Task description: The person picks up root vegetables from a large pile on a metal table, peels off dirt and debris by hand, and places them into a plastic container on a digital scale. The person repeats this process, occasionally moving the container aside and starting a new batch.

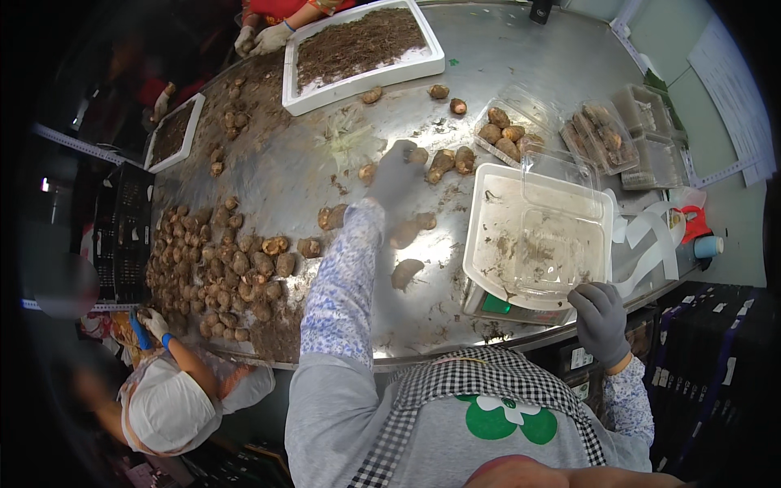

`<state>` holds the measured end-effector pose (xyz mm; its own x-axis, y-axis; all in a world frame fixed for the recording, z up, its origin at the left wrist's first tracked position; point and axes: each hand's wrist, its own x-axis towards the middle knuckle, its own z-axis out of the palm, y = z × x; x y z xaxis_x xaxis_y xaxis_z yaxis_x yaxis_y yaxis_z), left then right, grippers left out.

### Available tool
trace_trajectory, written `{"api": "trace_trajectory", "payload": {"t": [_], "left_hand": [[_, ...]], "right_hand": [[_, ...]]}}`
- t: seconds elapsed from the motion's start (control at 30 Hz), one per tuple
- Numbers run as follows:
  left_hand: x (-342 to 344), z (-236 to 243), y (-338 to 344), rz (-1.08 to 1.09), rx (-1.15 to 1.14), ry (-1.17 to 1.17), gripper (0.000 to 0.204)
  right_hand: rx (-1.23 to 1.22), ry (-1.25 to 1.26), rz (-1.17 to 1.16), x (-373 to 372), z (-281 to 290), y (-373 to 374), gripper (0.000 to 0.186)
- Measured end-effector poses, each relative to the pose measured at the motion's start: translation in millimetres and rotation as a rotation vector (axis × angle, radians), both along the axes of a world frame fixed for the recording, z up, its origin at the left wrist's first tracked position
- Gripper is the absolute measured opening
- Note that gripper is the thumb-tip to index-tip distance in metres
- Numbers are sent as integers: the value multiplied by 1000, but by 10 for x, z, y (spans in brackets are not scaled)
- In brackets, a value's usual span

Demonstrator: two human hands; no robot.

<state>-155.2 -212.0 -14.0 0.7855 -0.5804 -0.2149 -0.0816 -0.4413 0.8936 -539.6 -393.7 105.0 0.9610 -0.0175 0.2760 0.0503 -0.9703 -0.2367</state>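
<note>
My left hand (396, 176), in a grey glove, reaches over the middle of the metal table. Its fingers are blurred beside a brown taro (417, 155), and whether they grip it I cannot tell. Another taro (367, 172) lies just left of the hand, and a pair of taros (442, 165) to its right. My right hand (600, 324), gloved in grey, has its fingers curled at the near right corner of an open clear plastic box (543, 250). That box rests inside a white tray (476, 244), which sits on a scale (495, 304).
A clear box of taros (508, 134) and several stacked packs (600, 137) stand at the back right. A heap of taros (220, 260) covers the left side. A foam box of soil (358, 55) sits at the back. Co-workers' gloved hands (264, 39) show there and at lower left (151, 325).
</note>
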Motion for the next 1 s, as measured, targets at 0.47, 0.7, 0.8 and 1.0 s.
{"api": "trace_trajectory", "payload": {"t": [0.47,0.7,0.8,1.0], "left_hand": [[-1093,218,806,-59,-957,880,63],[-1630,44,1058,-89,-596,304,59],[-1964,337,1079,89,-659,520,60],[-2249,521,1240,134,-608,374,64]], "right_hand": [[178,104,36,233,-163,268,35],[321,-153,-68,310,-117,370,36],[403,-232,-137,343,-69,480,31],[596,-124,57,502,18,1053,30]]}}
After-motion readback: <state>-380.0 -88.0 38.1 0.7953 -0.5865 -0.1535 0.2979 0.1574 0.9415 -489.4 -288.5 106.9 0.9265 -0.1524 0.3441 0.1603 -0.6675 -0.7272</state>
